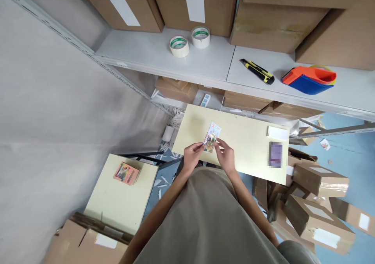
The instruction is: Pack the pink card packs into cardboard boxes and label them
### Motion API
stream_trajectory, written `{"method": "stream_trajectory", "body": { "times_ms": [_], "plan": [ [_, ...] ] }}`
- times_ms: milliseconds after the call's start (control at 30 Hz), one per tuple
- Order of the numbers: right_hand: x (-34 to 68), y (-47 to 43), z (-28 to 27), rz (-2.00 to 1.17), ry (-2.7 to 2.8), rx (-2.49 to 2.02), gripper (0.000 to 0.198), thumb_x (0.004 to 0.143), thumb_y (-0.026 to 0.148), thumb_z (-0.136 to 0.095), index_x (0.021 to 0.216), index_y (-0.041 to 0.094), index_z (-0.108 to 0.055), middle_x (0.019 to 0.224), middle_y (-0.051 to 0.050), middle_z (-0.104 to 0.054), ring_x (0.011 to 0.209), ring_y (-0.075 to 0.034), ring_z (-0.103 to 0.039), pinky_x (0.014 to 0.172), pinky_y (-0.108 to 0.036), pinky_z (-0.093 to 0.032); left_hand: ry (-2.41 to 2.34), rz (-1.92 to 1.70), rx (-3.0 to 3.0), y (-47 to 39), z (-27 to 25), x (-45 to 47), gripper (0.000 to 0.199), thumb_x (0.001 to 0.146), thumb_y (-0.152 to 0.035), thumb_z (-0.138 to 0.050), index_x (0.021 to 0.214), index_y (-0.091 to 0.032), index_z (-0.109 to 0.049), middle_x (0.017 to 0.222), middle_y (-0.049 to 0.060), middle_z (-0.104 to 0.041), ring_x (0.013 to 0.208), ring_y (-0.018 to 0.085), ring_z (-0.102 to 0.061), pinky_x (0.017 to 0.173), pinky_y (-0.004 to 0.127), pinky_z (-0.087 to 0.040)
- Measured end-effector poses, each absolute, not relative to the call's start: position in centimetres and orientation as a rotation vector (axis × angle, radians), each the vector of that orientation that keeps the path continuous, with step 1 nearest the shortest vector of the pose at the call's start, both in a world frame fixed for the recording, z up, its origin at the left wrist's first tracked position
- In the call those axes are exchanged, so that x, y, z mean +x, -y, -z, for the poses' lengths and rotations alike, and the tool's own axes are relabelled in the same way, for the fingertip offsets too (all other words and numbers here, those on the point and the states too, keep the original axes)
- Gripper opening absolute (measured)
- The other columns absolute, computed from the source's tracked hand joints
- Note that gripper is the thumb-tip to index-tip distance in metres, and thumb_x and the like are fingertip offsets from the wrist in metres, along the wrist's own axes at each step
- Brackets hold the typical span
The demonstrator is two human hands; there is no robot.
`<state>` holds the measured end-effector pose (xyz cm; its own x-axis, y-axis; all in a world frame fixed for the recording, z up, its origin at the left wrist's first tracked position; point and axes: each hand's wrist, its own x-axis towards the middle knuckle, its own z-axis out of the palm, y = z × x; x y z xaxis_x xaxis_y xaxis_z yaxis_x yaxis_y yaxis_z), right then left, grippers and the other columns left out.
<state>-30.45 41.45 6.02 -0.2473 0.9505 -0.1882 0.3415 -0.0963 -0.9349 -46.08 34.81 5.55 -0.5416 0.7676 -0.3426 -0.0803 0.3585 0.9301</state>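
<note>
Between my hands, over the near edge of the cream table [245, 139], is a small colourful picture booklet [211, 137] with a light-blue upper part. The fingers of my left hand [193, 157] are closed on its lower left edge. My right hand [225, 157] pinches the lower right edge, thumb and fingertips together. The booklet is tilted slightly, its printed face toward me. My fingers cover part of its lower edges. A white flat box [277, 133] and a blurred purple item [275, 155] lie at the table's right end.
A shelf ahead carries tape rolls [179, 46], a yellow-black box cutter [258, 71], an orange-blue tape dispenser [309, 79] and large cartons [191, 6]. On a side table at left stands a stack of orange booklets [126, 173]. Cartons [320, 180] are piled on the floor at right.
</note>
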Motion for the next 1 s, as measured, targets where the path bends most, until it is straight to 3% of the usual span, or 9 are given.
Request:
{"method": "stream_trajectory", "body": {
  "times_ms": [133, 200, 300, 400, 467, 567, 767, 1000],
  "plan": [
    [-31.8, -41.9, -6.9, -1.431, 1.593, -1.416, 0.038, 0.096, 0.061, -0.071, 0.117, 0.030, -0.076, 0.118, -0.010, -0.084, 0.103, -0.035, -0.083, 0.082, -0.043, -0.066, -1.922, -1.173, 0.982, -34.8, -6.7, -44.2, 0.017, 0.087, -0.043, -0.080, 0.098, -0.033, -0.088, 0.105, 0.005, -0.086, 0.102, 0.032, -0.081, 0.101, 0.046, -0.062],
    [-31.7, -42.7, -6.9, -1.369, 1.597, -1.421, 0.028, 0.098, 0.057, -0.068, 0.105, 0.030, -0.074, 0.107, -0.007, -0.084, 0.095, -0.033, -0.083, 0.080, -0.040, -0.064, -1.908, -1.109, 1.184, -35.1, -7.3, -43.4, 0.016, 0.087, -0.038, -0.081, 0.102, -0.037, -0.087, 0.113, 0.005, -0.085, 0.111, 0.033, -0.080, 0.110, 0.049, -0.060],
    [-30.5, -44.0, -7.1, -1.363, 1.555, -1.374, 0.030, 0.100, 0.056, -0.062, 0.096, 0.028, -0.071, 0.092, -0.006, -0.082, 0.081, -0.028, -0.079, 0.071, -0.036, -0.060, -1.829, -1.107, 1.326, -36.0, -8.0, -42.8, 0.036, 0.088, -0.038, -0.082, 0.123, -0.037, -0.083, 0.131, 0.007, -0.081, 0.126, 0.034, -0.075, 0.121, 0.052, -0.054],
    [-28.9, -45.1, -8.0, -1.547, 1.393, -1.209, 0.038, 0.098, 0.062, -0.065, 0.105, 0.025, -0.074, 0.094, -0.006, -0.081, 0.081, -0.025, -0.075, 0.072, -0.035, -0.060, -1.885, -1.258, 1.192, -37.0, -8.4, -43.8, 0.058, 0.090, -0.048, -0.083, 0.144, -0.029, -0.073, 0.149, 0.012, -0.071, 0.141, 0.035, -0.066, 0.127, 0.052, -0.048],
    [-28.0, -45.5, -8.8, -1.663, 1.296, -1.126, 0.043, 0.094, 0.064, -0.071, 0.109, 0.024, -0.076, 0.099, -0.007, -0.082, 0.083, -0.025, -0.075, 0.076, -0.036, -0.061, -1.845, -1.328, 0.968, -37.4, -8.6, -45.2, 0.064, 0.090, -0.059, -0.080, 0.143, -0.023, -0.072, 0.148, 0.016, -0.071, 0.138, 0.035, -0.068, 0.122, 0.052, -0.052],
    [-27.4, -45.6, -9.8, -1.745, 1.258, -1.114, 0.047, 0.089, 0.067, -0.077, 0.107, 0.024, -0.079, 0.096, -0.007, -0.081, 0.081, -0.026, -0.074, 0.076, -0.037, -0.062, -1.593, -1.247, 0.738, -37.5, -8.9, -47.1, 0.065, 0.086, -0.071, -0.080, 0.125, -0.019, -0.080, 0.130, 0.016, -0.080, 0.124, 0.035, -0.076, 0.110, 0.050, -0.060],
    [-27.5, -45.5, -9.0, -1.774, 1.287, -1.113, 0.050, 0.090, 0.068, -0.076, 0.111, 0.023, -0.080, 0.087, -0.005, -0.079, 0.077, -0.025, -0.073, 0.075, -0.038, -0.063, -1.547, -1.228, 0.721, -36.9, -9.6, -47.3, 0.053, 0.081, -0.069, -0.084, 0.101, -0.020, -0.082, 0.107, 0.010, -0.085, 0.103, 0.031, -0.080, 0.093, 0.041, -0.064],
    [-30.0, -44.6, -8.6, -1.422, 1.420, -1.367, 0.052, 0.092, 0.066, -0.074, 0.122, 0.024, -0.079, 0.132, -0.014, -0.080, 0.117, -0.034, -0.079, 0.096, -0.046, -0.067, -1.736, -1.303, 0.826, -37.0, -9.6, -46.6, 0.038, 0.088, -0.056, -0.080, 0.102, -0.022, -0.085, 0.100, 0.008, -0.086, 0.090, 0.027, -0.082, 0.079, 0.035, -0.065]
  ]
}}
